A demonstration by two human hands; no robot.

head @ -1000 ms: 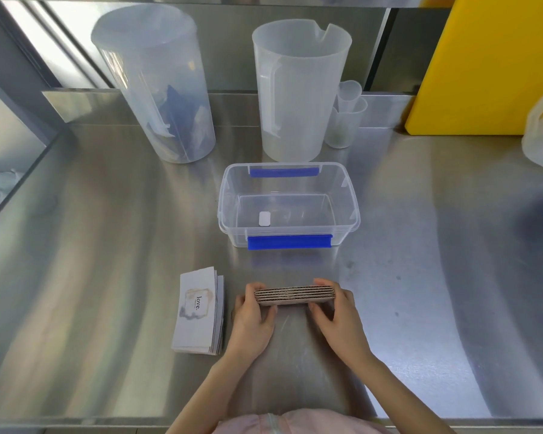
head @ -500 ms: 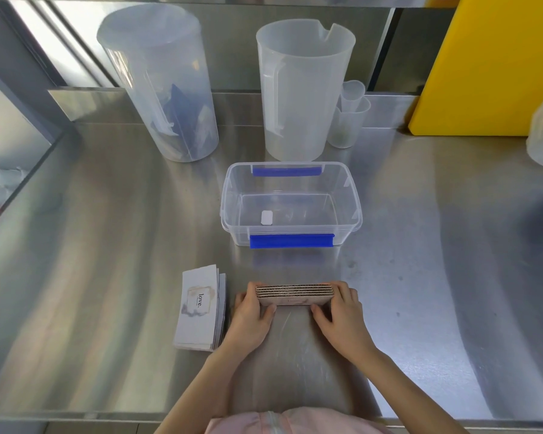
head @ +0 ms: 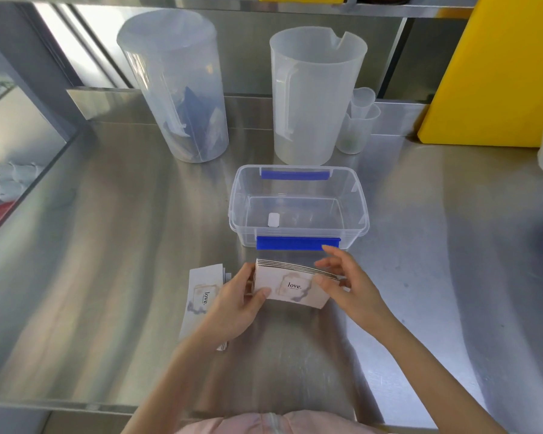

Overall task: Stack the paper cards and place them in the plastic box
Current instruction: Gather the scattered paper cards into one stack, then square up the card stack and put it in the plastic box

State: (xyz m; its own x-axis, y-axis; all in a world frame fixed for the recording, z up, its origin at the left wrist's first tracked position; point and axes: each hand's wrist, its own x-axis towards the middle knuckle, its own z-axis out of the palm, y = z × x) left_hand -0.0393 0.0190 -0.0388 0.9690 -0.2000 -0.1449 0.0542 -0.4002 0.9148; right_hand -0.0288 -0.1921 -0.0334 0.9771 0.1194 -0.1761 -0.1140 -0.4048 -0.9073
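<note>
I hold a stack of paper cards (head: 290, 285) lifted off the steel counter and tilted so its "love." face points at me. My left hand (head: 232, 303) grips its left end and my right hand (head: 342, 281) grips its right end, with some fingers spread above the top edge. The stack sits just in front of the clear plastic box (head: 298, 205) with blue clips. The box is open and holds only a small white label on its floor. A second pile of cards (head: 201, 303) lies flat on the counter to the left, partly hidden by my left hand.
Behind the box stand a lidded translucent jug (head: 176, 89), an open translucent pitcher (head: 311, 95) and small measuring cups (head: 358, 123). A yellow board (head: 499, 73) leans at the back right. The counter's front edge runs just below my forearms.
The stack was standing on edge against the counter between my hands. It is now raised and tipped toward me, showing its printed face, and sits closer to the box.
</note>
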